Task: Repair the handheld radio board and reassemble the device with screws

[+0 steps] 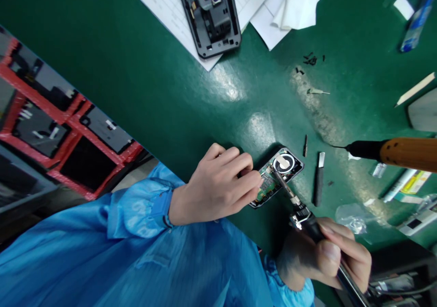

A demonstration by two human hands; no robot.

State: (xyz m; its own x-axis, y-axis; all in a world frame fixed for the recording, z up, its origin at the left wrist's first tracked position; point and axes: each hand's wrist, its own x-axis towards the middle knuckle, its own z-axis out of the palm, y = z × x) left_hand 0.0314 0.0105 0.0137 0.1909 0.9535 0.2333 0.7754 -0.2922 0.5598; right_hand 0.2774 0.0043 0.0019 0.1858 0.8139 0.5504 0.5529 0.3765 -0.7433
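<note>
An opened phone-like device (268, 187) lies on the green work surface, showing a green circuit board and a round white-ringed part (284, 163) at its upper end. My left hand (218, 186) rests over the device's lower left end, fingers curled and closed on it. The thumb is mostly hidden. In my right hand (336, 252) is a soldering iron (294, 199), gripped by its black handle like a pen. Its tip reaches the board just beside the round part. Contact at the tip is too small to make out.
A black device housing (218, 29) lies on printed papers (160, 11). Right of the device are a black-handled blade (318, 179), a small bit (305, 145) and an orange-handled tool (409, 153). Dark screws (310, 60) lie farther back. Red-edged trays (68, 120) stand left.
</note>
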